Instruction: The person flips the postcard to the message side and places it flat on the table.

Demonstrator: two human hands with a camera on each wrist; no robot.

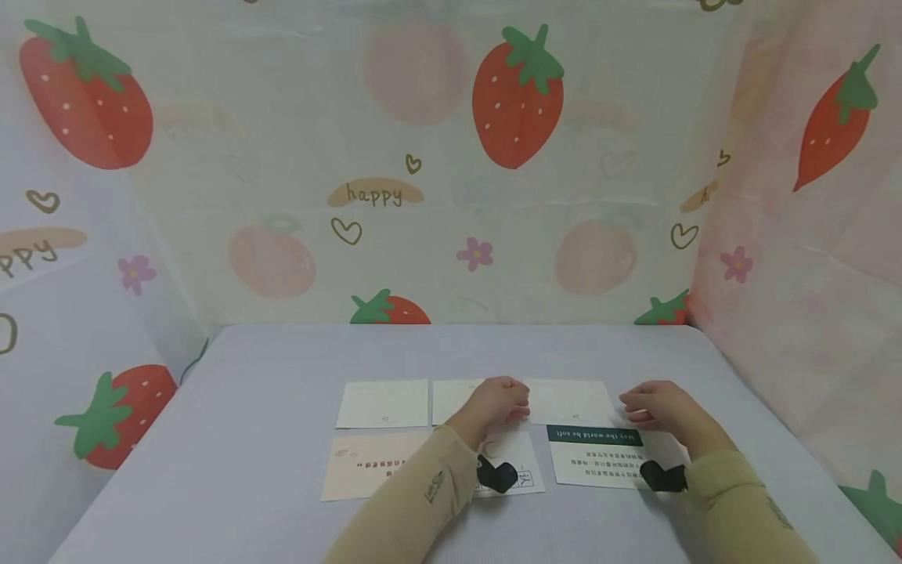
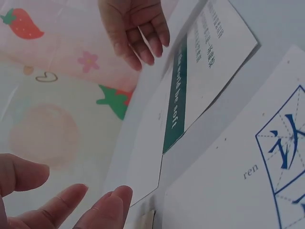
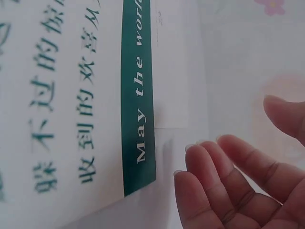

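Observation:
My left hand (image 1: pixel 496 403) hovers above the middle of the cards, fingers loosely bent and holding nothing. Beneath its wrist lies a white card with blue Chinese characters (image 2: pixel 214 186), partly hidden by the sleeve in the head view. To the right, my right hand (image 1: pixel 665 411) is also without anything in it, its fingers relaxed in the right wrist view. The green-banded card (image 1: pixel 595 462) lies just left of that hand, printed "May the world be soft". Behind it is a nearly blank white card (image 1: pixel 574 401), between the two hands.
Two more pale cards, a left one (image 1: pixel 383 403) and a middle one (image 1: pixel 449 398), continue the back row. A cream card with red print (image 1: pixel 362 470) lies at front left. White cloth (image 1: pixel 247 439) covers the table; strawberry-patterned sheets (image 1: pixel 282 157) hang around it.

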